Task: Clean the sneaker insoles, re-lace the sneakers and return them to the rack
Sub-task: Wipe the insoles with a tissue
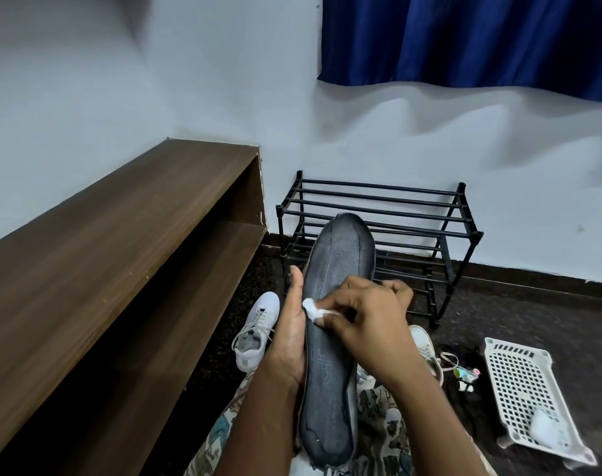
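I log, frame centre: grey insole (339, 266) over the lap, toe toward 12 o'clock. Left hand (289, 341) grips its 9 o'clock edge, thumb upright. Right hand (368, 321), close beside it, pinches a white cotton wad (311, 309) against the insole. On the floor: white sneaker (258, 328) at 9 o'clock, second sneaker (422, 340) at 3 o'clock, partly hidden. Black rack (378, 214) stands at 12 o'clock, white basket (519, 376) at 4 o'clock.

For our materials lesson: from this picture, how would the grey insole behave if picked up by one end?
Probably flexible, not limp: the thin insole stands unsupported above the left hand gripping its middle. Likely light: one hand holds it. Its textured face probably grips the white wad in the right hand.
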Motion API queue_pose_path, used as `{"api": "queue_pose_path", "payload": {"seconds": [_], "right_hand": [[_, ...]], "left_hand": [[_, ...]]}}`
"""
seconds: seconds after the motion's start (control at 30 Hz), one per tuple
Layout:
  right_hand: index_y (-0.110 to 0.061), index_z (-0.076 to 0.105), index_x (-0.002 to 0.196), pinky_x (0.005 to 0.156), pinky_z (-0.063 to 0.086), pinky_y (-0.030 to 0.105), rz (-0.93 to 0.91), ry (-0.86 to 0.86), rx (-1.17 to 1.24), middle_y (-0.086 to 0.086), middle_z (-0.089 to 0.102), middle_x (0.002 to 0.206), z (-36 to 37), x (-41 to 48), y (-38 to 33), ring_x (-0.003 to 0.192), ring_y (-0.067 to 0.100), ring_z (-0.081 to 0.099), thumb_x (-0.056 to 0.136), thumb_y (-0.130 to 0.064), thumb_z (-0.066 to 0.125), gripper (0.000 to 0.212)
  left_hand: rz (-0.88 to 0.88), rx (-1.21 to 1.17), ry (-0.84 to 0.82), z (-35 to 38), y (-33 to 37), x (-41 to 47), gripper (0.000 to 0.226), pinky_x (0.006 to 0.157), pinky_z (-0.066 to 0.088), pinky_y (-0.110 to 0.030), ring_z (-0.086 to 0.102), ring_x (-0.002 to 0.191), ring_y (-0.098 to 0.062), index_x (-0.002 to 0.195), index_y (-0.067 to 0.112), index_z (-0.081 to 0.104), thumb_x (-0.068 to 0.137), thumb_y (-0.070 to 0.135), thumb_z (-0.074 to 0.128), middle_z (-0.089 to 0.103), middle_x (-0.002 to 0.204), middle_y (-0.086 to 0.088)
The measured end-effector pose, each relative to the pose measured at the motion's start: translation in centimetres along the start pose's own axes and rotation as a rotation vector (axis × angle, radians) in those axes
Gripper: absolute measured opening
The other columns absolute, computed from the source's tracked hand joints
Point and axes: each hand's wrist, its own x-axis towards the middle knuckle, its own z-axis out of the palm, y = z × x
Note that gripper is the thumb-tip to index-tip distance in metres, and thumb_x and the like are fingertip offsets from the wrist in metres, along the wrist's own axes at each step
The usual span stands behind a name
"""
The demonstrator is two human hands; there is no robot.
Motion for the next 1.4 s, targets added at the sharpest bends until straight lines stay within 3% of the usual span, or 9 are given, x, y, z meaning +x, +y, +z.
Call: {"api": "queue_pose_path", "payload": {"seconds": [0.2,0.43,0.67,0.77,0.87,1.03,1.17,1.3,1.4], "right_hand": [[-0.038,0.072,0.082,0.078,0.013,0.029,0.027,0.175,-0.03,-0.013,0.055,0.077,0.3,3.2,1.1,0.075,-0.007,0.045,0.078,-0.027,0.074,0.012],[-0.031,0.071,0.096,0.077,0.012,0.031,0.176,0.383,-0.179,-0.006,0.061,0.094,-0.8,7.7,2.2,0.094,0.017,0.057,0.083,-0.024,0.066,0.016],[-0.03,0.068,0.1,0.083,0.014,0.037,0.211,0.239,-0.434,-0.002,0.061,0.106,-1.6,5.4,1.2,0.109,0.022,0.045,0.088,-0.03,0.059,0.016],[-0.034,0.069,0.099,0.08,0.014,0.035,0.153,0.198,-0.371,-0.006,0.061,0.101,-1.1,2.5,0.7,0.105,0.019,0.045,0.087,-0.033,0.061,0.014],[-0.033,0.071,0.092,0.075,0.013,0.033,0.116,0.198,-0.293,-0.007,0.062,0.089,0.1,-0.5,0.4,0.095,0.02,0.049,0.081,-0.03,0.069,0.012],[-0.036,0.071,0.089,0.078,0.022,0.034,0.126,0.167,-0.173,-0.015,0.059,0.083,1.2,-4.5,0.7,0.088,0.012,0.044,0.077,-0.035,0.072,0.012],[-0.036,0.068,0.085,0.074,0.043,0.035,0.147,0.094,0.016,-0.019,0.058,0.08,1.4,-7.2,0.5,0.081,0.005,0.052,0.075,-0.041,0.063,0.013],[-0.036,0.067,0.081,0.058,0.044,0.016,0.185,0.051,0.248,-0.013,0.057,0.077,1.3,-9.4,0.9,0.073,0.007,0.058,0.072,-0.03,0.07,0.011],[-0.035,0.068,0.086,0.053,0.039,0.014,0.208,0.009,0.35,-0.009,0.057,0.081,1.9,-10.7,1.1,0.066,0.011,0.057,0.068,-0.026,0.071,0.022]], "left_hand": [[0.038,0.021,0.03,0.7,-0.2,0.1,0.058,0.081,0.057,-0.035,0.069,0.093,-0.025,0.115,0.005,0.061,0.092,0.053,0.037,0.069,0.105,-0.018],[0.075,0.134,0.022,-0.1,-0.2,0.2,0.052,0.065,0.057,-0.033,0.067,0.07,-0.025,0.092,0.01,0.076,0.095,0.045,0.038,0.07,0.092,-0.016],[0.097,0.108,0.047,0.4,-0.2,-0.4,0.06,0.08,0.056,-0.036,0.067,0.09,-0.027,0.123,0.002,0.058,0.09,0.048,0.04,0.067,0.109,-0.018],[0.11,0.041,0.047,0.1,0.1,-0.3,0.062,0.085,0.053,-0.038,0.067,0.093,-0.026,0.12,0.004,0.06,0.088,0.053,0.04,0.067,0.108,-0.017],[0.08,0.003,0.065,-0.1,0.3,-0.2,0.075,0.097,0.045,-0.042,0.061,0.103,-0.029,0.129,0.001,0.053,0.087,0.061,0.038,0.058,0.124,-0.021],[0.104,-0.123,0.073,-0.7,0.5,0.0,0.079,0.099,0.044,-0.047,0.045,0.127,-0.036,0.138,0.001,0.044,0.088,0.062,0.036,0.048,0.138,-0.022],[0.137,-0.228,0.046,-1.0,0.8,-0.1,0.075,0.095,0.049,-0.044,0.044,0.129,-0.032,0.139,0.003,0.043,0.091,0.061,0.033,0.049,0.138,-0.02],[0.143,-0.253,0.001,-1.6,1.1,-0.3,0.076,0.091,0.052,-0.041,0.049,0.12,-0.031,0.141,0.006,0.041,0.091,0.062,0.032,0.052,0.136,-0.017],[0.166,-0.283,-0.037,-2.0,1.3,-0.3,0.074,0.101,0.046,-0.041,0.043,0.13,-0.027,0.143,0.008,0.038,0.092,0.061,0.033,0.048,0.141,-0.015]]}}
